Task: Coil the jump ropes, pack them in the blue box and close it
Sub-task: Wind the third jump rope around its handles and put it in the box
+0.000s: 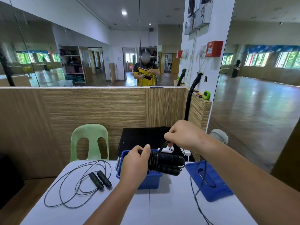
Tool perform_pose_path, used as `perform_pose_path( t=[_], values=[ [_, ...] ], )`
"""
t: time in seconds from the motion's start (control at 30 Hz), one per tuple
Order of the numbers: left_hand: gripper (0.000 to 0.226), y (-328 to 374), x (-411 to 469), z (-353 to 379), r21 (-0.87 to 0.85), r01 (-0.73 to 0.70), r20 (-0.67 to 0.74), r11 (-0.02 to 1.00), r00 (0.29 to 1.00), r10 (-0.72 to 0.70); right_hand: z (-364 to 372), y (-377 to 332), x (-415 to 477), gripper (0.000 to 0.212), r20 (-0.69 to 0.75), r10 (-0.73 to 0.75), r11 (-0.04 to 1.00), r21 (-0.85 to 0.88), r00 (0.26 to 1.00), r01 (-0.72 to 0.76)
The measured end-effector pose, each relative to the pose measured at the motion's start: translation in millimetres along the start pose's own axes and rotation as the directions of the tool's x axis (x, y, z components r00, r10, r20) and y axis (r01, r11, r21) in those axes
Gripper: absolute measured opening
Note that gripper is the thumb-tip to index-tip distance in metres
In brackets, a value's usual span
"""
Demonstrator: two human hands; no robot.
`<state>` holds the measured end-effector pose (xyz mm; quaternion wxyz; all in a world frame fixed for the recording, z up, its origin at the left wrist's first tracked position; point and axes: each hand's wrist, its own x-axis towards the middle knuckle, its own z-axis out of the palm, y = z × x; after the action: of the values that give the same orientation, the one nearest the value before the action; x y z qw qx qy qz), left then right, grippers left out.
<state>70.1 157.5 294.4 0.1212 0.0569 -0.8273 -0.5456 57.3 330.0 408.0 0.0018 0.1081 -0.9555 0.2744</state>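
Mirrored studio, white tabletop (162,208). Head view: left hand (138,161) grips the paired black jump rope handles (170,161) by their left end, above the open blue box (151,180) at the tabletop's far middle. The handles' long axis runs left-right. Right hand (183,137), fingers pinched on the cord (153,159), sits above and behind the wraps. Slack crosses the blue lid (209,181) toward the near right edge. Likely next: another turn across that axis. Second jump rope (100,179) lies uncoiled at the left side.
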Motion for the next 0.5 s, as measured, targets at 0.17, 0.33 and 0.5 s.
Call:
perform_pose_path(
  t=[0.17, 0.33, 0.5],
  values=[
    [0.042, -5, 5, 0, -0.042, 0.003, -0.142, 0.999, 0.99, -0.008, 31, 7, -12, 0.034, -0.02, 0.059, 0.939, 0.341, 0.998, -0.049],
    [0.045, -8, 12, 1, -0.116, 0.001, -0.247, 0.993, 0.968, -0.03, 69, 10, -28, 0.027, 0.054, 0.081, 0.794, 0.6, 0.995, -0.097],
    [0.049, -7, 9, 8, -0.241, 0.014, -0.251, 0.97, 0.965, -0.077, 94, 9, -41, 0.019, 0.162, 0.066, 0.587, 0.792, 0.985, -0.17]
  ],
)
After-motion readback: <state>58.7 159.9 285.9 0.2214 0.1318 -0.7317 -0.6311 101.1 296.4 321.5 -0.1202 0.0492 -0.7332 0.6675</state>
